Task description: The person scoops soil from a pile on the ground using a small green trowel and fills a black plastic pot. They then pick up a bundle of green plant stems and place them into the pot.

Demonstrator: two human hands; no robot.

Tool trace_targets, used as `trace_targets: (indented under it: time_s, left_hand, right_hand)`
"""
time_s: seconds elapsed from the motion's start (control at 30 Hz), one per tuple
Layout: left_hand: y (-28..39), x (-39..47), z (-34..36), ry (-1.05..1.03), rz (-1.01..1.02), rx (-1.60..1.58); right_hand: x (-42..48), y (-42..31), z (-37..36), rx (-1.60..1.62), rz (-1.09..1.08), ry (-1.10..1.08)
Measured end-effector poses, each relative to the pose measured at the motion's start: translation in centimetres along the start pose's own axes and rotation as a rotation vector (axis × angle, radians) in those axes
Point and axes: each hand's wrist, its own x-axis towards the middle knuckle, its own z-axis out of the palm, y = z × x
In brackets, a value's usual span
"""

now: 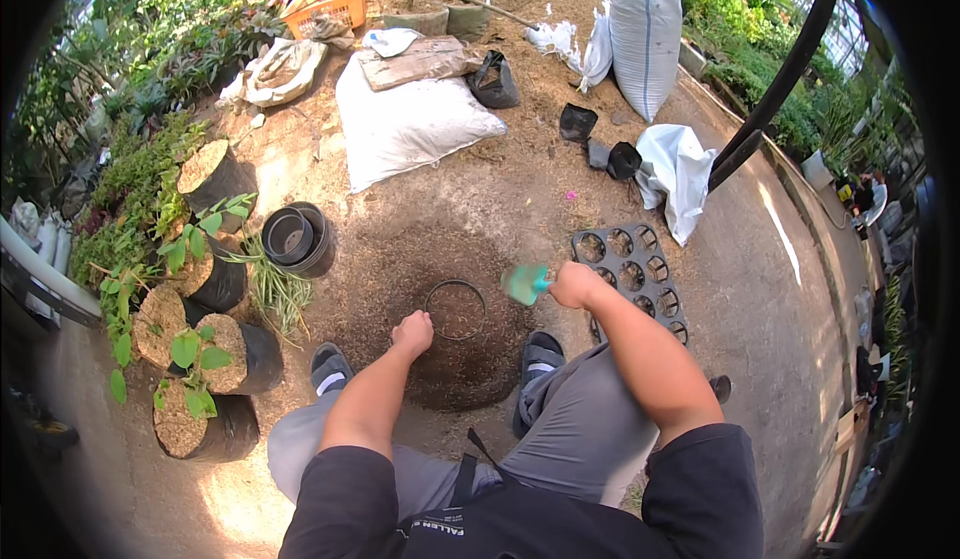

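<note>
My right hand (576, 285) grips the handle of a teal hand trowel (522, 284), whose blade is blurred and points left above the dark soil mix. My left hand (412, 332) is closed at the left side of a round pot (456, 281), whose rim shows as a ring in the soil between my feet; the fingertips seem to be on the rim, though the contact is small to see. Soil mix (465, 379) lies around the pot and fills its inside up to below the rim. A black plastic pot tray (632, 275) with round holes lies beside my right hand.
Nested black pots (319, 248) and a spider plant (277, 293) stand left. Soil-filled black grow bags (236, 428) line the far left. A white sack (405, 135) bears a wooden board (416, 62). A tall white sack (646, 34) and a dark pole (780, 90) rise at right.
</note>
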Motion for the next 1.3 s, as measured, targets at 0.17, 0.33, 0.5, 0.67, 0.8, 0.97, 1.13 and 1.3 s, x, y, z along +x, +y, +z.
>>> trace_targets:
  time_s: [0.17,0.33,0.5,0.67,0.8,0.97,1.13,1.3]
  left_hand:
    - [-0.3,-0.3,1.7,-0.212,-0.144,-0.456]
    - [-0.9,-1.1,3.7,-0.236,-0.203,-0.872]
    - [-0.8,-0.9,3.6,-0.305,-0.198,-0.993]
    - [-0.2,-1.2,3.8,-0.298,-0.158,-0.97]
    - [-1.7,-1.1,3.7,-0.288,-0.147,-0.898]
    - [-2.0,-0.9,4.4,-0.282,-0.162,-0.852]
    - [-1.6,-0.9,4.2,-0.303,-0.138,-0.765]
    - [-2.6,-1.3,3.6,-0.306,-0.137,-0.783]
  right_hand:
    - [2.1,1.1,-0.5,-0.067,-0.107,-0.049]
    - [0.9,-1.7,-1.9,0.09,-0.046,-0.114]
    - [0.4,-2.6,-0.7,-0.074,-0.103,0.253]
    - [2.0,-2.2,-0.5,-0.064,-0.2,0.146]
    - [0.3,-4.9,-0.8,-0.075,-0.145,0.195]
    - [2.0,-5.1,-0.4,-0.088,-0.129,0.061]
    - [2.9,-5.4,-0.4,-0.048,-0.119,0.061]
    - [1.0,-6.7,-1.3,-0.063,-0.104,0.08]
